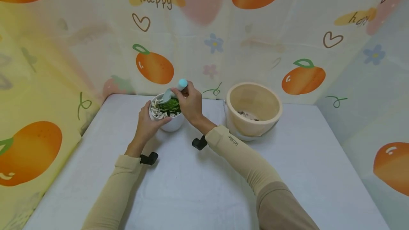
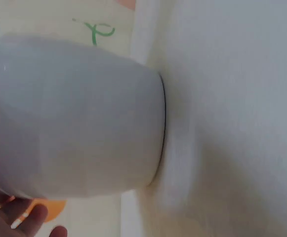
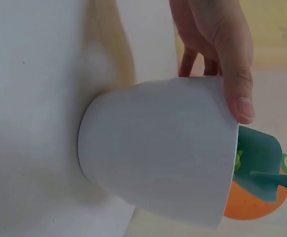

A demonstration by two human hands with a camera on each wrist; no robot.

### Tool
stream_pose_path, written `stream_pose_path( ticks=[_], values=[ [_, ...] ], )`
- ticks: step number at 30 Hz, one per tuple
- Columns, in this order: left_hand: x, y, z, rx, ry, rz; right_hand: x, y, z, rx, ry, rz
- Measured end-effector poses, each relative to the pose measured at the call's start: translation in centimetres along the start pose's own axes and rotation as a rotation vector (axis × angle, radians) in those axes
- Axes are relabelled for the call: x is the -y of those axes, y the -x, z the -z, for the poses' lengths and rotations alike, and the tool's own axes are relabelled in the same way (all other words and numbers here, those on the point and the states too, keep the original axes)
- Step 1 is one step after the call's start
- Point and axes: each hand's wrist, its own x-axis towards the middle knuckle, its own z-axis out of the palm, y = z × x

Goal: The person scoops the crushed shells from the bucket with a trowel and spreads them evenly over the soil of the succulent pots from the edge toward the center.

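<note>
A small white flowerpot (image 1: 172, 125) stands on the table, its smooth wall filling much of both wrist views. Inside grows a green succulent (image 1: 171, 106), ringed by white pebbles (image 1: 156, 111). My left hand (image 1: 144, 126) grips the pot from the left, thumb across the near rim and fingers around the far side. Above the rim, my right hand (image 1: 193, 106) holds a small garden trowel (image 1: 166, 96) by its light blue handle. Its teal blade (image 3: 259, 158) dips tilted into the back of the pot, beside the leaves. The blade's tip is hidden there.
To the right stands a larger cream pot (image 1: 252, 123) on a saucer, some dark and pale bits at its bottom. A white cloth covers the table (image 1: 191, 187). Behind and at the sides hangs a printed curtain (image 1: 188, 52) with oranges, hearts and flowers.
</note>
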Motion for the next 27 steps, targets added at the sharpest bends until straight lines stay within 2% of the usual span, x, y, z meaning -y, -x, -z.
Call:
stream_pose_path(
  ticks=[4,11,15,20,27],
  values=[
    [-0.4,0.4,-0.1,-0.012,-0.029,0.012,-0.1,-0.1,0.0,-0.023,0.002,0.019],
    [-0.3,-0.1,0.5,0.060,-0.060,0.015,-0.2,-0.1,-0.2,-0.017,-0.003,0.023],
    [-0.1,-0.3,0.5,0.079,-0.047,0.023,-0.3,-0.1,-0.2,0.000,-0.006,0.030],
    [0.2,-0.4,0.2,0.046,-0.015,0.025,-0.1,-0.3,0.3,-0.039,-0.018,0.020],
    [0.4,-0.4,-0.1,0.017,0.018,0.020,-0.1,-0.8,1.2,-0.104,-0.045,-0.073]
  ],
)
